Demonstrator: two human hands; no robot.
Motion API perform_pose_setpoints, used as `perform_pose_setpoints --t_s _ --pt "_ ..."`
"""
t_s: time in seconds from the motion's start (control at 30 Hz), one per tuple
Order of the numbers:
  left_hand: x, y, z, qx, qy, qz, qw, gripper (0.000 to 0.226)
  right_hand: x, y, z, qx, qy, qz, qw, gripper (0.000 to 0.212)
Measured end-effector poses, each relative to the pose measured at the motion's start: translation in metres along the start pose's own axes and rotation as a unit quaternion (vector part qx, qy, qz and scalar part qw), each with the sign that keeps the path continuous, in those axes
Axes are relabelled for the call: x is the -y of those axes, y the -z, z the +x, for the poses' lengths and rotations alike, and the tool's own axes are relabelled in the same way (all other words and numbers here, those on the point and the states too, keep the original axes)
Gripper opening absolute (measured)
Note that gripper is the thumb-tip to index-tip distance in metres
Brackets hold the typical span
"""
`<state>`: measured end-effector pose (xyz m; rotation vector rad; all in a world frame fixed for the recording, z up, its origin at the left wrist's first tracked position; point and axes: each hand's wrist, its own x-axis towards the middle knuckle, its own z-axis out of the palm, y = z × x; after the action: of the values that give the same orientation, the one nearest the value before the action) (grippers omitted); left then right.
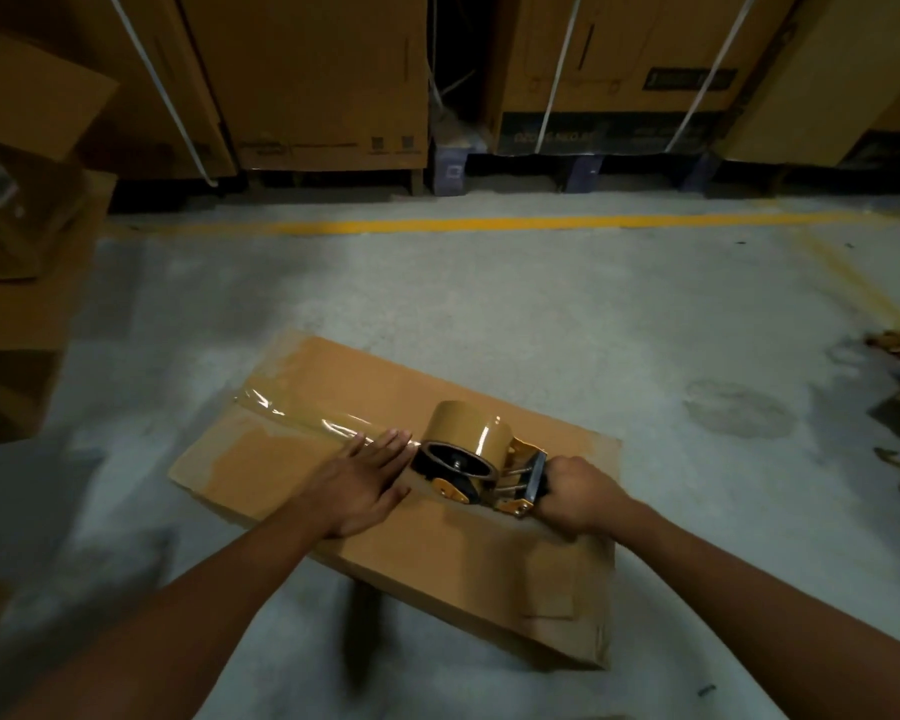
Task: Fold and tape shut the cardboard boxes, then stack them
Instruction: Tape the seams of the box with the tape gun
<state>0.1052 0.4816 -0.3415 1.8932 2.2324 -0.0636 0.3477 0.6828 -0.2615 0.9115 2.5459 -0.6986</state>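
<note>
On floor [489, 304] ahead: cardboard box [437, 553] lies flat, long axis far-left to near-right. Tape strip [292, 415] follows it. Left hand [359, 485] flat, fingers straight, pressing strip beside tape dispenser [468, 449]; right hand [578, 496] grips handle, nearer untaped right end.

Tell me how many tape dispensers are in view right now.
1. The tape dispenser stands on the cardboard box, its handle gripped by the right hand, just right of the flat left hand. More could lie outside the view.
</note>
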Motion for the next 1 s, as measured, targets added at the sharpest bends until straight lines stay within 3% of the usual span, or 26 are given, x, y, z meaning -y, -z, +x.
perform_pose_setpoints --t_s 0.17,0.3,0.4,0.57,0.73,0.87,1.0 --pt "-0.011 0.005 0.004 0.017 0.029 0.021 0.999 0.076 -0.043 0.005 -0.028 0.014 -0.062 -0.010 0.998 0.011" --pt "-0.040 0.005 0.006 -0.052 -0.027 0.038 0.998 0.070 -0.043 0.006 -0.031 0.007 -0.046 -0.002 0.999 0.011" --pt "-0.072 0.002 0.018 -0.026 -0.082 0.000 0.996 0.066 -0.043 0.008 -0.032 0.004 -0.040 0.010 0.999 0.012" --pt "-0.096 0.009 0.026 -0.001 -0.066 -0.019 0.998 0.052 -0.042 0.008 -0.037 0.003 -0.027 0.012 1.000 0.014" --pt "-0.092 0.005 0.026 -0.003 -0.060 -0.011 0.998 0.076 -0.044 0.010 -0.041 -0.014 -0.026 0.006 1.000 0.014" --pt "-0.087 0.002 0.027 -0.002 -0.071 -0.003 0.997 0.072 -0.058 0.010 -0.052 -0.014 -0.044 -0.010 0.999 0.023" --pt "-0.084 -0.002 0.030 -0.016 -0.064 0.020 0.998 0.069 -0.089 0.008 -0.069 -0.010 -0.057 -0.021 0.998 0.014"
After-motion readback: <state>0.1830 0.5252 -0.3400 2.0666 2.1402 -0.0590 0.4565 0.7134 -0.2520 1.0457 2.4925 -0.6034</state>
